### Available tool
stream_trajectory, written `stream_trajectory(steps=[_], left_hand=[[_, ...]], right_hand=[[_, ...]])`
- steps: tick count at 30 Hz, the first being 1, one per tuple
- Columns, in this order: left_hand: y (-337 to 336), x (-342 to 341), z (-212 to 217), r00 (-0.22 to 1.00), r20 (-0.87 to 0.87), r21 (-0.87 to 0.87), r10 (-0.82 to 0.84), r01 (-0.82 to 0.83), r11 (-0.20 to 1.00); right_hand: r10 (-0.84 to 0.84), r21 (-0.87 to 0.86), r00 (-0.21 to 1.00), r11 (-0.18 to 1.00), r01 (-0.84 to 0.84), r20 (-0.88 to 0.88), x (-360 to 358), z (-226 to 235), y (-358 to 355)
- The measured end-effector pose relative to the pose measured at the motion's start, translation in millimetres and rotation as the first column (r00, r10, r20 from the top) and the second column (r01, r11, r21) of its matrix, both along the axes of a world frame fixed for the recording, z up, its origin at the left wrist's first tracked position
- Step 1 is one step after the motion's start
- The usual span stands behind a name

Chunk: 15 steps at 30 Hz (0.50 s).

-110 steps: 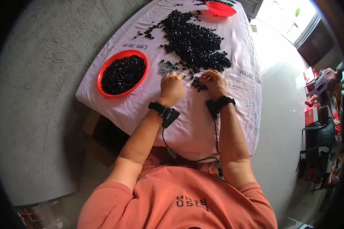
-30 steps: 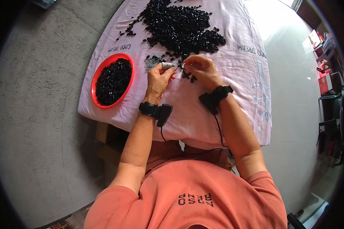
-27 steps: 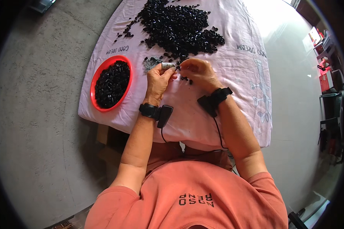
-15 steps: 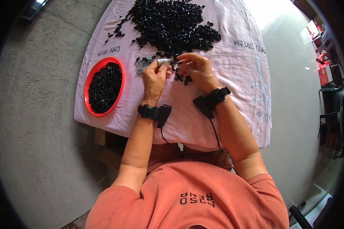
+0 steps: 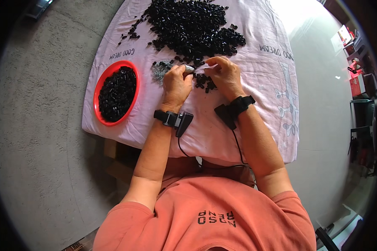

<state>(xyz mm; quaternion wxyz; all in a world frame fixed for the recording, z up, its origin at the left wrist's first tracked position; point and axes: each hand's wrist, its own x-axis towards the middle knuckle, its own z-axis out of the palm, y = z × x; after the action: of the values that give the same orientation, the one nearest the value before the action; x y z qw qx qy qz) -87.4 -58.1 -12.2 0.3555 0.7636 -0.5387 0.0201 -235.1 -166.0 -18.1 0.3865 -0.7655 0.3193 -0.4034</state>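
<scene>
Over the near end of the big pile of small black plastic pieces (image 5: 188, 29), my left hand (image 5: 176, 88) is closed in a pinch. A pale grey wrap or cover shows at its fingertips; whatever lies between them is too small to make out. Facing it, my right hand (image 5: 227, 77) pinches thumb and forefinger together, its hold likewise unclear. Below and between the hands lies a small cluster of black pieces (image 5: 206, 82). Thin silvery metal pins (image 5: 159, 72) lie heaped just left of my left hand.
A red oval basin (image 5: 97, 94) full of black pieces stands at the table's left edge. Pink printed cloth (image 5: 264, 113) covers the table. Black straps with cabled boxes (image 5: 184, 124) sit on both wrists. Shelved things (image 5: 358, 83) line the far right.
My left hand has shifted slightly right and its fingertips have turned. My right hand has moved a little to the right, still pinching.
</scene>
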Motion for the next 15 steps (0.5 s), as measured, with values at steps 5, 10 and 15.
stream_trajectory(steps=[5, 10, 15], left_hand=[[-0.3, 0.9, -0.9, 0.999, 0.045, 0.027, -0.006, 0.005, 1.0], [4.7, -1.3, 0.7, 0.988, -0.154, -0.024, 0.026, -0.03, 0.999], [8.3, -2.9, 2.2, 0.996, -0.093, -0.123, 0.002, -0.013, 0.992]], right_hand=[[-0.001, 0.049, 0.994, 0.999, -0.004, 0.11, -0.9, -2.7, -2.1], [0.062, 0.232, 0.974, 0.966, -0.113, 0.217, -1.9, 1.8, 0.1], [0.163, 0.084, 0.98, 0.981, -0.172, 0.111, -3.0, 0.0, -1.9]])
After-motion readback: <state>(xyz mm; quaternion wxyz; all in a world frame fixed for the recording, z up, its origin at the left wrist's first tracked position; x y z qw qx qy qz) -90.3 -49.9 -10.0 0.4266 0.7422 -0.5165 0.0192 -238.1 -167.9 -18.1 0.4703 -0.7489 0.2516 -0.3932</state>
